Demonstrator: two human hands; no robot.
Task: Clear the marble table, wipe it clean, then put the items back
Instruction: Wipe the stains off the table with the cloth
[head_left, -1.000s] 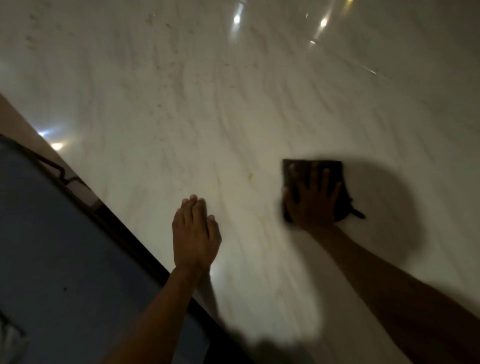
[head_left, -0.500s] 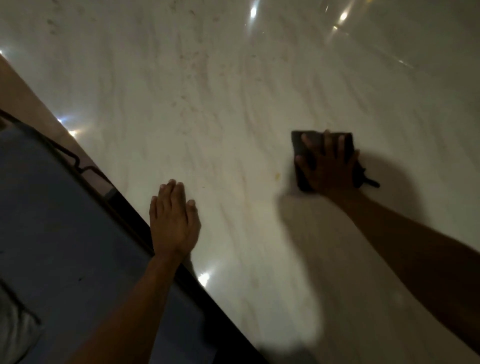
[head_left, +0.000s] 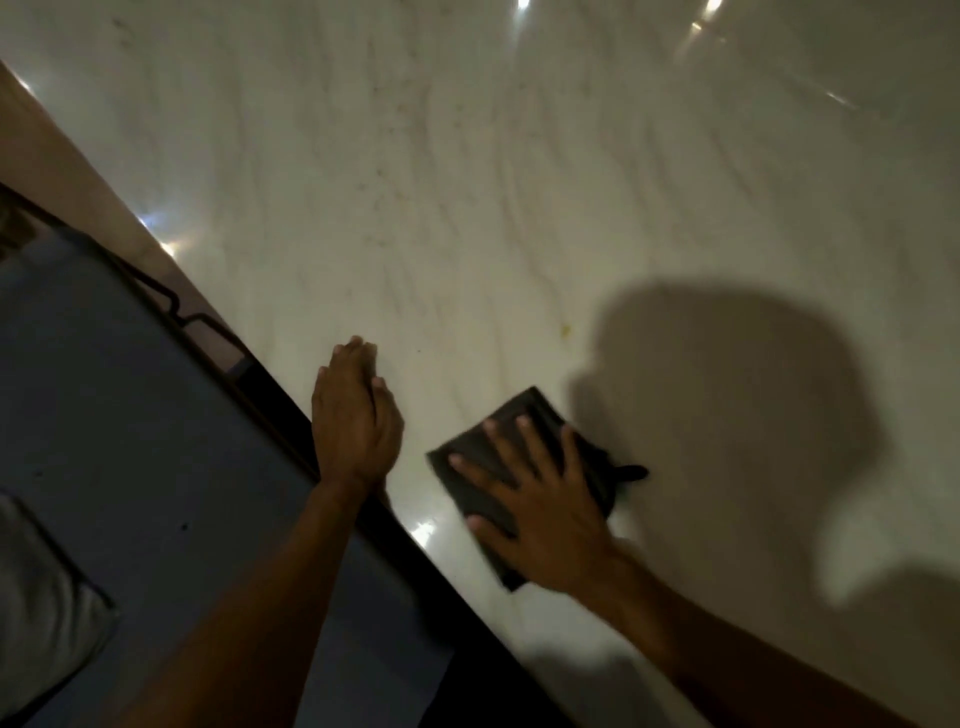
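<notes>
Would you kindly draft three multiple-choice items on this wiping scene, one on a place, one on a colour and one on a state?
1. Where does the left hand rest?
A. On the marble table near its dark edge
B. On the cloth
C. In the air above the floor

2. What colour is the folded cloth?
A. White
B. Dark, near black
C. Bright yellow

3. How does the right hand lie?
A. Curled in a fist beside the cloth
B. Pinching a corner of the cloth
C. Flat on the cloth with its fingers spread

Key: 1 A, the palm lies on the marble beside the edge; 2 B, the cloth looks almost black against the pale stone; 3 C, the straight fingers press down on it.
</notes>
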